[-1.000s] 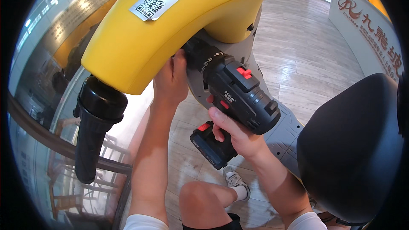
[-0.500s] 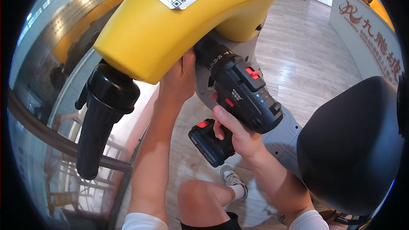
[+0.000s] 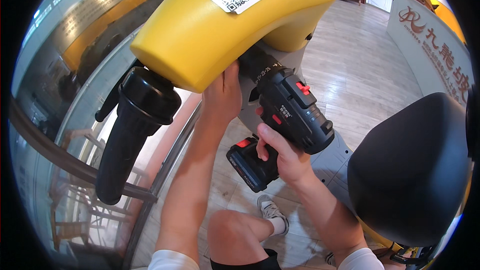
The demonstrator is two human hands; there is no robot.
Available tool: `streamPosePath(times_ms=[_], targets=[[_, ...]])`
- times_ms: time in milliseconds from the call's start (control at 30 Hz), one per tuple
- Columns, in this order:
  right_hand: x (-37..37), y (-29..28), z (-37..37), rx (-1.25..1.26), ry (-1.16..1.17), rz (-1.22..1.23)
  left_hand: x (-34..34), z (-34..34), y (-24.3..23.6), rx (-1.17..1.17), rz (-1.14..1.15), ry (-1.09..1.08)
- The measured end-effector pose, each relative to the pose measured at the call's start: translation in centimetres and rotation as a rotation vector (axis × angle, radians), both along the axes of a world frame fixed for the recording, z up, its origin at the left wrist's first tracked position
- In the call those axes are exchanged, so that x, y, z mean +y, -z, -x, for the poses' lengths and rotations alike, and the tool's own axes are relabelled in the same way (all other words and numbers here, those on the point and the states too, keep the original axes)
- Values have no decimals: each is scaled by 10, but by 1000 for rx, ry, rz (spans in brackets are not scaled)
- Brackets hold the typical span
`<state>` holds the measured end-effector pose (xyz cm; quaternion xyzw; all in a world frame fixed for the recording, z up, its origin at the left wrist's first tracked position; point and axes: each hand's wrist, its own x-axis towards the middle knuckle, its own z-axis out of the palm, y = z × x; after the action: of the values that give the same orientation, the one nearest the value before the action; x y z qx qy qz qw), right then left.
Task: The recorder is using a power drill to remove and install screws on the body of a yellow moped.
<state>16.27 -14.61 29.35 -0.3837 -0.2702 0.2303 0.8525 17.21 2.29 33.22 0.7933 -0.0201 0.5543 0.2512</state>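
Observation:
My right hand (image 3: 286, 152) grips the handle of a black cordless drill (image 3: 295, 112) with red switches, its thumb wrapped round the handle. The drill's battery pack (image 3: 252, 165) hangs below that hand. The drill's front end points up and left, beneath the yellow cover (image 3: 210, 35) of a scooter's handlebar. Its tip is hidden there. Beside the front of the drill, my left hand (image 3: 225, 92) reaches up under the cover's lower edge, its fingers out of sight. A black handlebar grip (image 3: 125, 145) with a lever sticks out left of the cover.
The scooter's black seat (image 3: 407, 170) stands at the right, above a grey footboard (image 3: 330, 157). A glass wall with a metal rail (image 3: 65, 162) runs along the left, with chairs seen through it. A white counter (image 3: 427, 45) stands at the far right on the wooden floor.
The yellow cover and its grip have swung right and slightly up in view. My left hand and the drill in my right hand have shifted a little to the right.

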Motion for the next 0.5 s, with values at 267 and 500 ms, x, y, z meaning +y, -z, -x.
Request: streamPosePath(times_ms=[267, 500], targets=[[-29, 26, -2, 122, -45, -30, -10, 15, -9, 127, 153, 92], [-48, 29, -11, 48, -92, 1, -47, 30, 9, -252, 196, -56]])
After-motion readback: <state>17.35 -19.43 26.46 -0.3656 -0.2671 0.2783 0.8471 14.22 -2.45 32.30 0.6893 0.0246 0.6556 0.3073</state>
